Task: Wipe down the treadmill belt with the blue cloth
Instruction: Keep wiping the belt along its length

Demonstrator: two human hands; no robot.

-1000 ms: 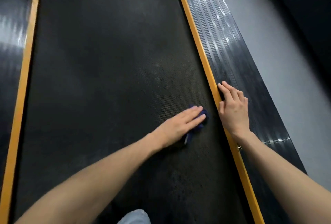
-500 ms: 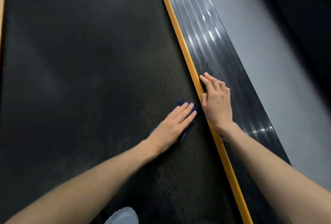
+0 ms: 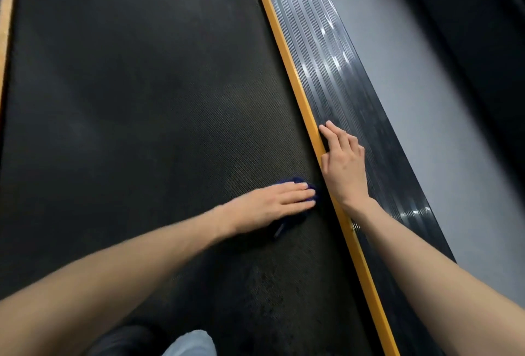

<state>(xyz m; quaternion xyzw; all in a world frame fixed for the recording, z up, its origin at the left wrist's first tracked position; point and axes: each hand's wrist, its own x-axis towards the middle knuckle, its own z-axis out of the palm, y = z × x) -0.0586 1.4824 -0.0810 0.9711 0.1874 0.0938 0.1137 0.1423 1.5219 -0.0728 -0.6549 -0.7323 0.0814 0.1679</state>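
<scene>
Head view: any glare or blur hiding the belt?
Head view: bright glare streaks on the ribbed side rail; left hand and forearm slightly motion-blurred over the blue cloth; treadmill belt dim, but its weave is readable near the cloth.

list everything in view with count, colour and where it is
treadmill belt: 1, black and textured, fills the centre and left
edge strips: 2, orange-yellow, one along the belt's right edge, one at the far left of the frame
side rail: 1, glossy ribbed black, right of the right strip
floor: grey, right of the rail
blue cloth: 1, dark blue, on the belt near the right strip, mostly hidden under the left hand
pale clothing: 1 patch, light grey, bottom edge
left hand: 1, flat on the cloth, fingers straight
right hand: 1, rests on the side rail, fingers beside the strip
</scene>
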